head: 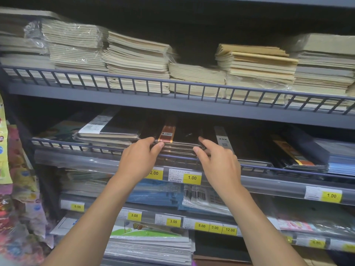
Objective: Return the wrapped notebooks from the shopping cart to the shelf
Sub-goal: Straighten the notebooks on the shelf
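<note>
The wrapped notebooks (182,137), lying on the middle shelf (76,160), are being pinched at their front corners by the left hand (138,156) and right hand (219,162) (the pack is judged light and stiff, its film slippery).

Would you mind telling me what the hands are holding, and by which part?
The wrapped notebooks on the middle shelf: left hand grips the front-left corner, right hand pinches the front-right corner.

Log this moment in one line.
shelving | left hand pinches wrapped notebooks | right hand pinches them | on middle shelf
</note>
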A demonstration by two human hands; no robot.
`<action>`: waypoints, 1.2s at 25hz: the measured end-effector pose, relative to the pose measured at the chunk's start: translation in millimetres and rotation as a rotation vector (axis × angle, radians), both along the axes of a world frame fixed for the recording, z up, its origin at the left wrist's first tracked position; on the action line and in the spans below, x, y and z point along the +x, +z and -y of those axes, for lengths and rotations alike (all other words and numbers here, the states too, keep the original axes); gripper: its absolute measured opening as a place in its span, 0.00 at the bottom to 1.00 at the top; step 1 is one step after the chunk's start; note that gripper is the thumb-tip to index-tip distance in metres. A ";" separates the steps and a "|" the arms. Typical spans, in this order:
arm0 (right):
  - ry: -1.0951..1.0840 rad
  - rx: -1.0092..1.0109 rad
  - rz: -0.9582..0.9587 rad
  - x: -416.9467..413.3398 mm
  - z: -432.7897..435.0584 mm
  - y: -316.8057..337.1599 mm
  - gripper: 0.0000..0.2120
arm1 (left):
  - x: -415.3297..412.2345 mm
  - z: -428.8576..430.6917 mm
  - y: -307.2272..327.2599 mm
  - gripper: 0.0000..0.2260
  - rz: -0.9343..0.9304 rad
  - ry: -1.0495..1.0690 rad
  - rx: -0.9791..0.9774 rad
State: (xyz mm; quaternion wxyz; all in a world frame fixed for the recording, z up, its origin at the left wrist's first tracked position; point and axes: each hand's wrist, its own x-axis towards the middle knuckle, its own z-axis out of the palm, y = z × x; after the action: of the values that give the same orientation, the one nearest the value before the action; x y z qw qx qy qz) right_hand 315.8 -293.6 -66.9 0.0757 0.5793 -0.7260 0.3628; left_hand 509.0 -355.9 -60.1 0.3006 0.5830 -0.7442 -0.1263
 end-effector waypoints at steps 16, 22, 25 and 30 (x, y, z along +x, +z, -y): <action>-0.047 0.065 -0.119 1.3 2.6 -5.9 0.24 | 5.9 7.2 -2.7 0.13 -0.023 -0.022 0.023; -0.063 0.047 -0.099 -2.0 5.0 -5.9 0.20 | 5.1 4.9 -1.9 0.11 -0.006 -0.022 -0.004; -0.072 0.045 -0.113 -1.8 5.6 -8.1 0.19 | 4.7 3.5 -2.7 0.10 0.002 -0.024 -0.011; -0.036 0.044 -0.088 -1.0 5.2 -10.4 0.24 | 6.5 0.9 -4.1 0.09 -0.017 -0.065 -0.007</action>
State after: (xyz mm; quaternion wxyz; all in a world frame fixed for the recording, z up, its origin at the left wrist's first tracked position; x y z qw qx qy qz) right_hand 314.8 -298.8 -77.3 0.1014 0.5831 -0.7401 0.3194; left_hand 515.5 -356.8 -64.2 0.3046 0.5563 -0.7607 -0.1383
